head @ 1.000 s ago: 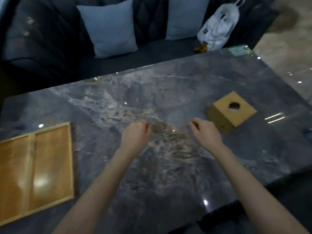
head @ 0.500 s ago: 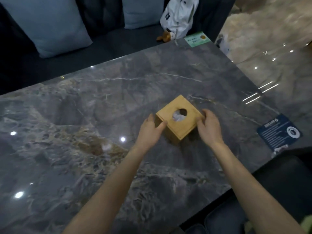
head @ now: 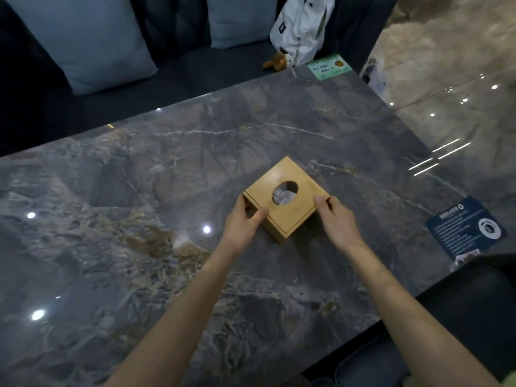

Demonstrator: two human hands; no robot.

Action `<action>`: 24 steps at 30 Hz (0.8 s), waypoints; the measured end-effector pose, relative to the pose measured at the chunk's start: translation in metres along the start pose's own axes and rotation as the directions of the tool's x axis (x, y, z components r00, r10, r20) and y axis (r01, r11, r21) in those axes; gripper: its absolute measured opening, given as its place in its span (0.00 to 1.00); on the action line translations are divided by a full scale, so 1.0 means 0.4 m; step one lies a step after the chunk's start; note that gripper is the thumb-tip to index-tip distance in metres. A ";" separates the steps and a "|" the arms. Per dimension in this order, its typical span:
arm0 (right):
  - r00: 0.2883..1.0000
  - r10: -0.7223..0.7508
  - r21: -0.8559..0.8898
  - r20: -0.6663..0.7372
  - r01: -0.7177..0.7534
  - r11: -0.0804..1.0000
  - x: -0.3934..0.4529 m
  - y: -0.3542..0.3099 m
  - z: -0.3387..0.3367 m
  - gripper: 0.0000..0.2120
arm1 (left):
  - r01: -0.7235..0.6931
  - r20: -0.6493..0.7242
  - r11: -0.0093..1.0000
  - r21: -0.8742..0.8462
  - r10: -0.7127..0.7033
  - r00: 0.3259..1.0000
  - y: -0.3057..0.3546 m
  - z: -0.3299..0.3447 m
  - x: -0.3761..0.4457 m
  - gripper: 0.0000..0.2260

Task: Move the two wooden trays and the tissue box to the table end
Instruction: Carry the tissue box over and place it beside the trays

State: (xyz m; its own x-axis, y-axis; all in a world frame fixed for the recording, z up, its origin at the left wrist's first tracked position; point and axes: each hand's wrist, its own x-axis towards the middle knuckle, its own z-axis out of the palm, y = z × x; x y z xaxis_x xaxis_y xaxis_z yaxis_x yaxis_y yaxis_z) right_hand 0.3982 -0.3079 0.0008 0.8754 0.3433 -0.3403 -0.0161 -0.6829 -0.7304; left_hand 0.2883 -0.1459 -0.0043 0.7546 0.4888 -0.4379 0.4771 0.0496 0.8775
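While my left hand (head: 242, 222) and right hand (head: 336, 219) held the tissue box (head: 284, 196) in a two-sided grip, I judged lifting it level off the worktop (head: 139, 191) was best.

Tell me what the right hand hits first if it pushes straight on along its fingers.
The right hand already touches the wooden tissue box at its right corner, fingers pointing up-left, so the box comes first. Beyond it lies bare marble table.

Tissue box (head: 284, 199) on table (head: 139, 219), between left hand (head: 244, 223) and right hand (head: 336, 220)
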 end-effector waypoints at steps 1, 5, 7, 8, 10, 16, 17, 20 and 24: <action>1.000 -0.018 0.001 -0.001 0.018 1.000 -0.005 -0.016 0.005 0.21 | -0.019 -0.027 1.000 0.000 0.019 0.999 0.002 -0.013 -0.006 0.23; 0.992 -0.128 0.008 0.003 0.128 0.992 -0.040 -0.097 0.032 0.19 | -0.080 -0.083 0.997 -0.020 0.078 0.993 0.030 -0.092 -0.051 0.23; 0.979 -0.204 -0.002 -0.001 0.204 0.979 -0.064 -0.138 0.053 0.18 | -0.120 -0.106 0.992 -0.026 0.117 0.987 0.034 -0.143 -0.081 0.22; 0.970 -0.241 -0.007 -0.001 0.241 0.970 -0.078 -0.157 0.066 0.17 | -0.139 -0.117 0.990 -0.027 0.135 0.984 0.034 -0.170 -0.099 0.21; 0.953 -0.303 -0.006 0.008 0.303 0.953 -0.110 -0.197 0.099 0.17 | -0.161 -0.145 0.986 -0.030 0.155 0.977 0.027 -0.231 -0.141 0.22; 0.916 -0.390 0.006 0.092 0.391 0.920 -0.244 -0.305 0.250 0.17 | -0.185 -0.289 0.982 -0.048 0.164 0.943 -0.012 -0.433 -0.285 0.18; 0.909 -0.402 0.010 0.109 0.404 0.915 -0.272 -0.325 0.279 0.17 | -0.192 -0.315 0.981 -0.034 0.172 0.933 -0.026 -0.469 -0.312 0.16; 0.887 -0.436 0.044 0.152 0.435 0.900 -0.362 -0.378 0.374 0.18 | -0.194 -0.382 0.981 -0.012 0.175 0.908 -0.078 -0.574 -0.396 0.15; 0.856 -0.469 0.067 0.217 0.467 0.882 -0.486 -0.429 0.505 0.18 | -0.154 -0.458 0.988 0.014 0.143 0.877 -0.157 -0.707 -0.520 0.16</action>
State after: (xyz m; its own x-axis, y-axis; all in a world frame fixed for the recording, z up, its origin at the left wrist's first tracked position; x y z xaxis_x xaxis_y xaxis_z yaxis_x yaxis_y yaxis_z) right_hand 0.1333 -0.1269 0.0727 0.6520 0.7543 -0.0771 0.3620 -0.3990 -0.8425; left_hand -0.0259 -0.0043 0.0872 0.5238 0.8349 -0.1691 0.3617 -0.0382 0.9315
